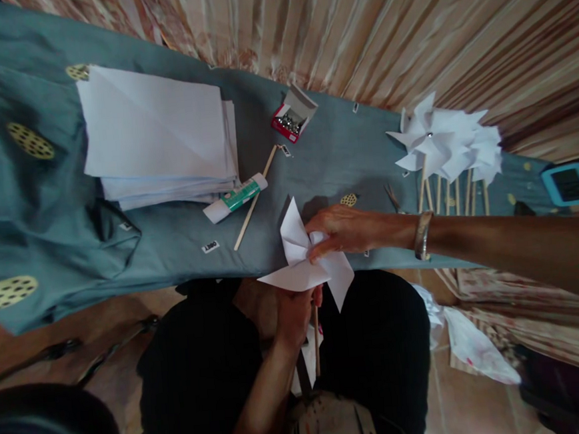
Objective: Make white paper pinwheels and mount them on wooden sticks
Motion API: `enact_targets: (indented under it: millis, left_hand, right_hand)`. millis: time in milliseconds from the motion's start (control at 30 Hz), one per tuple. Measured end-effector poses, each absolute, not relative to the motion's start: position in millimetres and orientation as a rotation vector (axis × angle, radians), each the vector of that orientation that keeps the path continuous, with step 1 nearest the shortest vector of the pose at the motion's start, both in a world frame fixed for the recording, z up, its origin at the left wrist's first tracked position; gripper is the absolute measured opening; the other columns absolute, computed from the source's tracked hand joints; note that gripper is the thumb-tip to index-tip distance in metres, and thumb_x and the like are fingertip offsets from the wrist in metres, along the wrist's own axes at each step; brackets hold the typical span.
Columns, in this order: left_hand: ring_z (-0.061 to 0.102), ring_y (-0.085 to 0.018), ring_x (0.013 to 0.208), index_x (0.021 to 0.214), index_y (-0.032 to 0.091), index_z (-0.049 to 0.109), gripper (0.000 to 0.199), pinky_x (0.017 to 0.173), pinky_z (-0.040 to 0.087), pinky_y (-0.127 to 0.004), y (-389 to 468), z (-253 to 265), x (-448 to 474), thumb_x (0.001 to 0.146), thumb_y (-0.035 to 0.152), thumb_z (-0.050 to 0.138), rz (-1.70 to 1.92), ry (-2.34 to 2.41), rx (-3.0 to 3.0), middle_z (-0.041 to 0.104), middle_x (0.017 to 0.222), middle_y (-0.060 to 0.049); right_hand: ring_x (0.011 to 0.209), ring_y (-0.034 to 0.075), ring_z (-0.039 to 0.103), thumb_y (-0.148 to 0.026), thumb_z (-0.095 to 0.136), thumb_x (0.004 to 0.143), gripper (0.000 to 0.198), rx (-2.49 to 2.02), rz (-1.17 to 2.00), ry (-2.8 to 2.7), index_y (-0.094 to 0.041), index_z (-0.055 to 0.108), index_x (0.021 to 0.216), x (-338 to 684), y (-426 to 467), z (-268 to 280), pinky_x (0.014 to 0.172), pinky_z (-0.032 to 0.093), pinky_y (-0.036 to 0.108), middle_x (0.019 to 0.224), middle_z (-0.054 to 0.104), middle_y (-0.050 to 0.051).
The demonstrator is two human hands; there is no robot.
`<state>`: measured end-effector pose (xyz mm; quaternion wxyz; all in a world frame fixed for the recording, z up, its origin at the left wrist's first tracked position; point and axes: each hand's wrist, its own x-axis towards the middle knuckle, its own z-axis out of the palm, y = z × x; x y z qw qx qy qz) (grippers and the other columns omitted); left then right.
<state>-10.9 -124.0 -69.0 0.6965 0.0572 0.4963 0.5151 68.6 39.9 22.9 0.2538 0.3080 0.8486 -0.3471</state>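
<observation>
A white paper pinwheel (299,275) is held over the table's front edge, above my lap. My right hand (338,230) grips it from above, thumb near its centre and fingers behind a blade. Below the paper, my left hand (297,313) is closed around the wooden stick (317,342) that hangs down from the pinwheel; the blades hide some of its fingers. On the cloth to the left lie a loose wooden stick (244,231) and a green-and-white glue stick (235,198) across it. Behind them stands an open red box of metal pushpins (289,122).
A stack of white paper (157,127) lies at the left on the green tablecloth (181,245). Several finished pinwheels (444,138) are piled at the right. Scissors (392,197) lie near my right wrist, and a blue-framed device (571,184) is at the far right.
</observation>
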Motion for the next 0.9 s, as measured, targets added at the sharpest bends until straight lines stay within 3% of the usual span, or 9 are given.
enact_targets:
  millis: [400, 700, 900]
  left_hand:
    - [0.041, -0.007, 0.039, 0.051, 0.018, 0.053, 0.022, 0.043, 0.029, -0.022, -124.4, -66.4, -11.6, 0.064, 0.030, 0.065, 1.098, 1.136, 0.102, 0.049, 0.041, 0.004]
    - [0.046, -0.008, 0.042, 0.051, 0.017, 0.055, 0.023, 0.046, 0.035, -0.022, -122.9, -67.2, -11.2, 0.063, 0.031, 0.069, 1.130, 1.102, 0.116, 0.053, 0.045, 0.002]
    - [0.044, -0.007, 0.040, 0.057, 0.017, 0.057, 0.016, 0.042, 0.031, -0.021, -119.6, -56.0, -9.6, 0.056, 0.028, 0.069, 1.213, 1.114, 0.049, 0.052, 0.045, 0.004]
  right_hand:
    - [0.084, 0.020, 0.064, -0.038, 0.069, 0.084, 0.012, 0.844, -0.889, 2.369, -0.028, 0.067, 0.077, 72.3, 36.1, 19.2, 0.069, 0.041, 0.029, 0.083, 0.069, 0.003]
    - [0.079, 0.018, 0.061, -0.034, 0.073, 0.083, 0.020, 0.850, -0.879, 2.422, -0.014, 0.072, 0.087, 73.9, 33.3, 21.8, 0.068, 0.038, 0.026, 0.084, 0.069, 0.006]
    - [0.072, 0.016, 0.059, -0.035, 0.077, 0.078, 0.024, 0.846, -0.880, 2.466, -0.014, 0.073, 0.088, 77.5, 33.2, 19.8, 0.065, 0.036, 0.025, 0.080, 0.068, 0.005]
